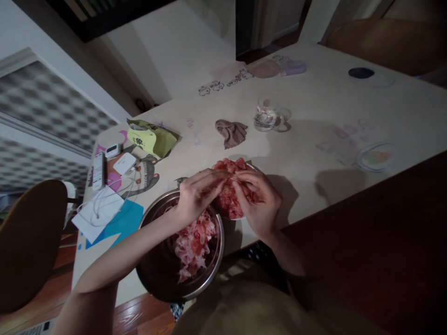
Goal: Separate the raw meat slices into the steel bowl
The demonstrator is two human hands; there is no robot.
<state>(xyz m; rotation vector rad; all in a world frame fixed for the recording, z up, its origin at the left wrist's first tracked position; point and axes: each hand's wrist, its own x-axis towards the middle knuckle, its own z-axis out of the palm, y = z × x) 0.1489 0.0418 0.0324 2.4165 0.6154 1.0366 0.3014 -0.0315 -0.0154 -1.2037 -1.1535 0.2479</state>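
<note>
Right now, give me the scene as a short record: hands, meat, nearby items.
left hand: left hand over the dish, fingertips close to the right hand's
right hand: right hand over the dish, fingers bent inward
grip: unclear whether either holds a piece
dish: white dish of red meat
bowl: metal bowl, paler meat inside
beyond dish: brown cloth, glass mug

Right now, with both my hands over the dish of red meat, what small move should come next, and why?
I'd probably ease your left hand and right hand slightly apart: they meet closely over the red meat, so whether they pinch a piece is hard to see.
</note>
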